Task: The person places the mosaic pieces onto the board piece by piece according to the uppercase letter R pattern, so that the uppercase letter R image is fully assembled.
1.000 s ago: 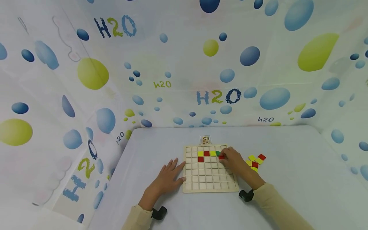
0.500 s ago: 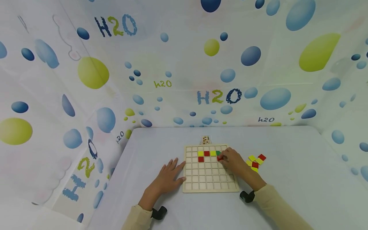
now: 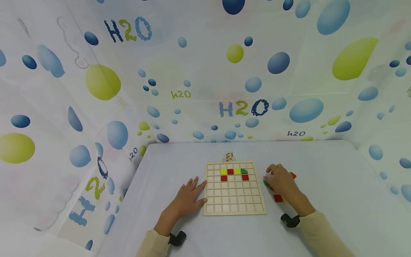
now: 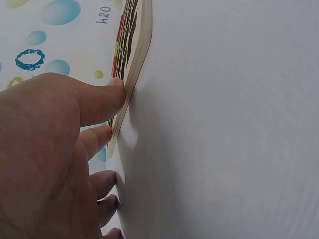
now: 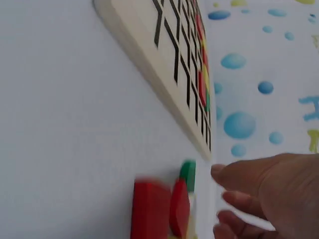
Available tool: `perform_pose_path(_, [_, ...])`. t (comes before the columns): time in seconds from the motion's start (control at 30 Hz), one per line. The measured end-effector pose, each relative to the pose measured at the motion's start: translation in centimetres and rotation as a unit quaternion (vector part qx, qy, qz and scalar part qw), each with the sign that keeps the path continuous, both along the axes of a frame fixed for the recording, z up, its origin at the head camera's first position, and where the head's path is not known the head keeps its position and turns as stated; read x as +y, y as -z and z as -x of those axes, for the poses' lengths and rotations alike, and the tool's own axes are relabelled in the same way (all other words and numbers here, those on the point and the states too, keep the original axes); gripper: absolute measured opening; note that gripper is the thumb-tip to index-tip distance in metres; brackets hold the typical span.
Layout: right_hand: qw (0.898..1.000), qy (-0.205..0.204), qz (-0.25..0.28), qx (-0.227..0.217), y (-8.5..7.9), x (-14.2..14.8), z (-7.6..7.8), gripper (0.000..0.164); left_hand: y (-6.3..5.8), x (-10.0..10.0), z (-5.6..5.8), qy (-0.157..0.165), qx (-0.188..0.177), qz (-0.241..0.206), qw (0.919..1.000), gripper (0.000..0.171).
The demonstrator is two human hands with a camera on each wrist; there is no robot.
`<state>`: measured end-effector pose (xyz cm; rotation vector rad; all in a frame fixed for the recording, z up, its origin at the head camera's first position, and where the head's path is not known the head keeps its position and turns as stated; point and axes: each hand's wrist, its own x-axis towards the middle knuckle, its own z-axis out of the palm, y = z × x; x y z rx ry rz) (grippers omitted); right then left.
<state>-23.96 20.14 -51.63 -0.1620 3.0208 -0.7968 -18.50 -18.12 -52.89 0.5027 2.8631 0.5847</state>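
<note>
Tiles (image 3: 278, 198) lie loose beneath and around my right hand (image 3: 285, 184), just off the right side of the wooden grid board (image 3: 232, 198). That hand's fingers are lightly bent, the thumb standing apart from them, and I see nothing in their grasp. A green piece (image 3: 266, 184) lies close to my thumb, near red tiles with a little yellow showing; my hand hides part of the heap, so I cannot count it. My left hand (image 3: 184, 200) is spread at the opposite side, thumb and index finger touching the board's edge, with no hold on any tile. The board lies flat on the white cloth (image 3: 179, 157) between my hands. In its second row from the far edge sit a yellow tile (image 3: 223, 172), a red tile (image 3: 230, 172), another yellow (image 3: 237, 171) and a green tile (image 3: 244, 171), side by side. One row nearer me, a red sits under the first yellow and another under the green. Just beyond the far edge is a small patterned card (image 3: 229, 156).
</note>
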Motion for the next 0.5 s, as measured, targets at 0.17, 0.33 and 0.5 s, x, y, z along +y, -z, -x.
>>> perform_pose_path(0.17, [0.996,0.056,-0.070,-0.002,-0.1,3.0,-0.4,0.039,-0.1,0.1,-0.1,-0.002,-0.004,-0.003,1.0000,0.067])
perform_pose_path(0.33, [0.995,0.052,-0.089,-0.003,0.0,4.2,0.0,0.031,-0.3,0.1,-0.2,-0.006,-0.007,-0.009,0.9999,0.067])
perform_pose_path(0.5, [0.998,0.032,-0.060,-0.005,0.8,3.9,1.1,0.025,-0.3,0.0,-0.2,-0.004,-0.006,-0.014,0.9999,0.067])
